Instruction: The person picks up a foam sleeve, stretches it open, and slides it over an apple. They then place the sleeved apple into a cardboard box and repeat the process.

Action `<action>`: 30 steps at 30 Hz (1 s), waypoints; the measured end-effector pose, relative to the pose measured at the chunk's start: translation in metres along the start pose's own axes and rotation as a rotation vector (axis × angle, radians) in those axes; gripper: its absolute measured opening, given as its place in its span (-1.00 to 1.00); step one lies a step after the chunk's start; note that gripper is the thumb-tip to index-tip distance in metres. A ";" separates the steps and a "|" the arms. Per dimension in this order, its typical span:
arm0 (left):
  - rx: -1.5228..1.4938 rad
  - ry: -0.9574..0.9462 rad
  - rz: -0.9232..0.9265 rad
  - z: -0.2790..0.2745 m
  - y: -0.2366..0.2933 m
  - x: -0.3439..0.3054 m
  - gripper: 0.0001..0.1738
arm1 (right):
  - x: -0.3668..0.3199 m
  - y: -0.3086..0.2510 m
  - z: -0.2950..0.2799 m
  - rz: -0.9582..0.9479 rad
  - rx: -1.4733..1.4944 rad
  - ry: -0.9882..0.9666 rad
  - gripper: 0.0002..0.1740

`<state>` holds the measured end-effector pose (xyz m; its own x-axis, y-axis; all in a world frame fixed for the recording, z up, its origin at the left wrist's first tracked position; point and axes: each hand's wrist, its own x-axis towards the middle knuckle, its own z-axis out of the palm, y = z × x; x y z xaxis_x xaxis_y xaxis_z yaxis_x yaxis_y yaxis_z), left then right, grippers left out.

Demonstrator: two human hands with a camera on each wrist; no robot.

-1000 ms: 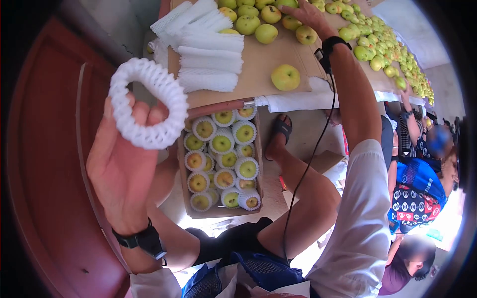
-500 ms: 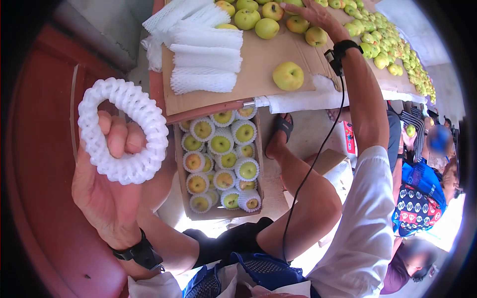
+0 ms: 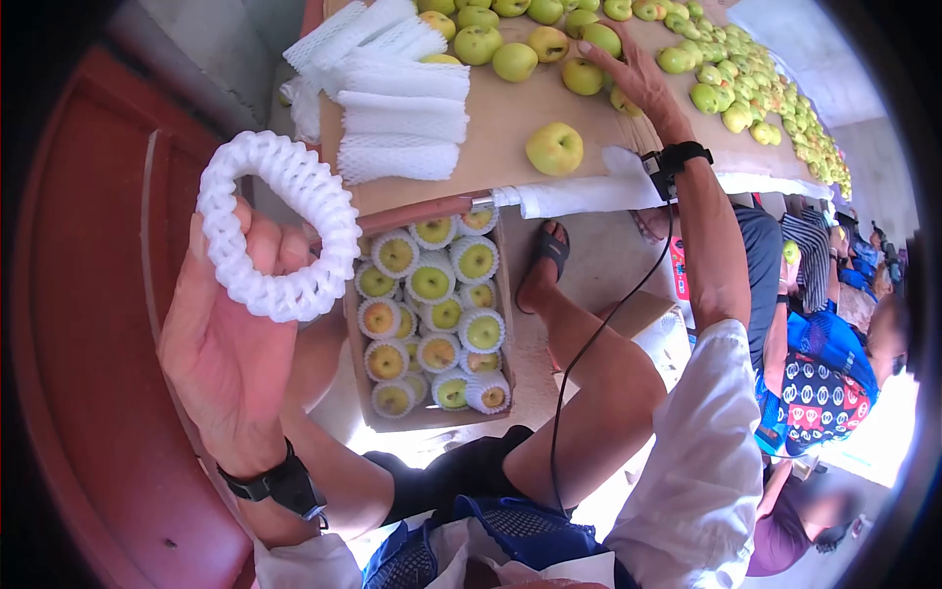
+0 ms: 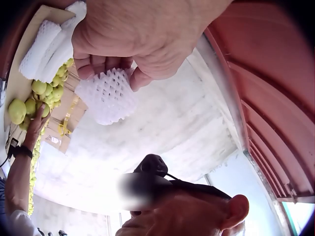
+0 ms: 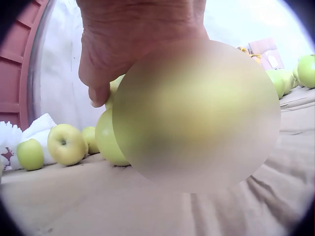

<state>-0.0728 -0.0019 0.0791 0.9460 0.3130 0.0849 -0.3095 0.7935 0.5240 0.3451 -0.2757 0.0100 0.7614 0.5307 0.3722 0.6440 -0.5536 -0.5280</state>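
Note:
My left hand [image 3: 235,363] holds up a white foam net sleeve [image 3: 334,211], rolled into a thick ring. Its fingers reach inside the opening; the left wrist view shows the net [image 4: 108,96] pinched between fingers and thumb. My right hand [image 3: 643,83] lies spread among green-yellow apples on the cardboard-covered table. One apple [image 3: 601,39] sits between its thumb and fingers, and another [image 3: 584,76] lies under the thumb. In the right wrist view a blurred patch covers most of what is beneath the hand [image 5: 142,39].
Flat foam sleeves [image 3: 402,123] are stacked at the table's left. A single apple [image 3: 554,148] lies near the front edge. Below stands a carton [image 3: 417,424] of sleeved apples, between the person's legs. A cable [image 3: 608,324] hangs from the right wrist. Other people are at the right.
My right hand has drawn back toward the near table edge, and the apples around it have shifted the same way. The left hand dipped left, then rose again with the sleeve.

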 end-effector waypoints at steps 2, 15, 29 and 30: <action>0.002 0.019 0.006 0.001 -0.001 -0.001 -0.49 | -0.007 -0.005 -0.001 -0.010 0.047 -0.004 -0.26; 0.035 -0.009 -0.003 0.000 0.001 0.000 -0.52 | -0.044 -0.003 -0.002 -0.092 0.062 0.132 -0.31; 0.140 -0.073 -0.029 0.000 -0.003 0.003 -0.69 | -0.023 -0.019 -0.006 0.094 -0.111 0.039 -0.10; 0.151 -0.077 -0.027 0.000 -0.003 0.003 -0.70 | -0.015 -0.011 0.004 0.086 -0.106 0.082 -0.14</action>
<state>-0.0684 -0.0036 0.0780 0.9603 0.2469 0.1302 -0.2709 0.7122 0.6476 0.3264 -0.2752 0.0072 0.8147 0.4267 0.3927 0.5772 -0.6619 -0.4783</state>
